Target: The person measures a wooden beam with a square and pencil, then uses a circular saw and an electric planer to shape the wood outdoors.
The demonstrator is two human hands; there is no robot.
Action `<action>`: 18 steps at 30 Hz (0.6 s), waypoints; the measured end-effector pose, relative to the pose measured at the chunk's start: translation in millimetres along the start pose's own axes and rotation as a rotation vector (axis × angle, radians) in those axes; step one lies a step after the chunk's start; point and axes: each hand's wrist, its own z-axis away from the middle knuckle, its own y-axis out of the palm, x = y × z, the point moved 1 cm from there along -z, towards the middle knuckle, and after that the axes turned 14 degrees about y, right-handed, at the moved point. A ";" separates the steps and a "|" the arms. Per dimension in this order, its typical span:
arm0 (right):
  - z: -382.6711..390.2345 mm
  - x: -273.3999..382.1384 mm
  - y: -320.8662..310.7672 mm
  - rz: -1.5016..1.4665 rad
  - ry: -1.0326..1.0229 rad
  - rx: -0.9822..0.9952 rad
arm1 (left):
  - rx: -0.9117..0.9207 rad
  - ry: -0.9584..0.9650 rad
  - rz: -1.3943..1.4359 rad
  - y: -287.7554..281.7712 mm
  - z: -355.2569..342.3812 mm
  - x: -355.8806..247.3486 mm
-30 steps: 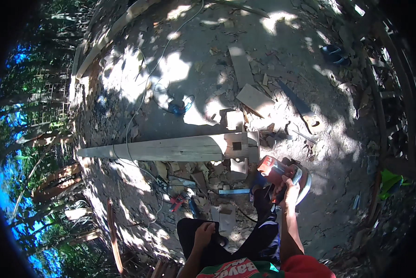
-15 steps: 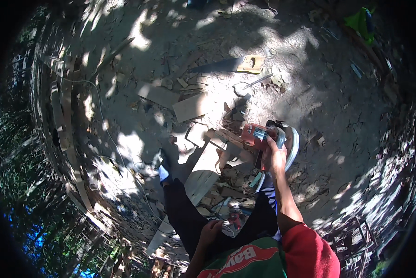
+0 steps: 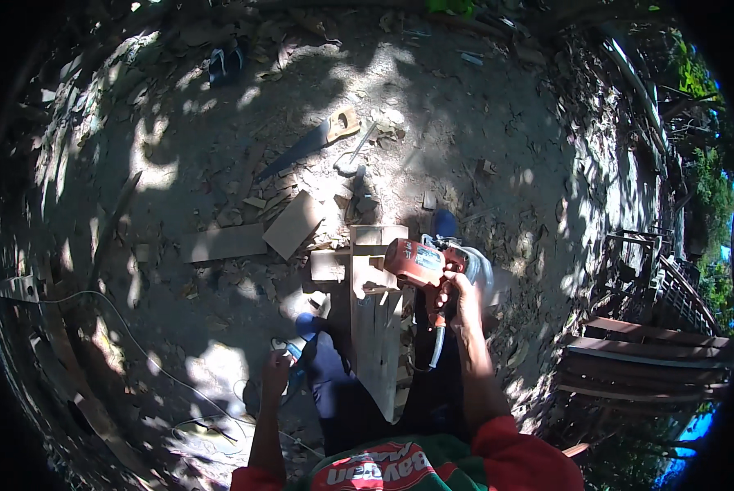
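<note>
Outdoors, over grey dirt ground (image 3: 547, 164) dappled with sunlight and littered with dry leaves and wood chips. Grasps an orange-red circular saw (image 3: 414, 262) with a rounded silver blade guard (image 3: 480, 274) by its handle, with the curled fingers of the right hand (image 3: 468, 301). Holds it at the notched end of a long pale wooden beam (image 3: 373, 335), between dark-trousered legs (image 3: 342, 401); cannot tell whether touching the wood. Has the left hand (image 3: 275, 372) low beside the left leg, at a small bright-blue object (image 3: 294, 350); cannot tell whether gripping it or merely near it. Has, farther out, a flat tan wooden board (image 3: 293, 225) and a dark-bladed, tan-handled handsaw (image 3: 310, 147).
</note>
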 end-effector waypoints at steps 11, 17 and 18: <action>91.8 -157.7 10.2 -0.054 0.193 0.043 | 0.676 0.532 0.128 138.7 134.8 -57.1; 81.3 -166.4 4.8 -0.064 0.179 0.011 | 0.762 0.397 -0.044 162.1 149.7 10.4; 67.9 -169.6 -3.0 -0.020 0.147 0.034 | 0.953 0.074 0.086 164.8 151.3 14.7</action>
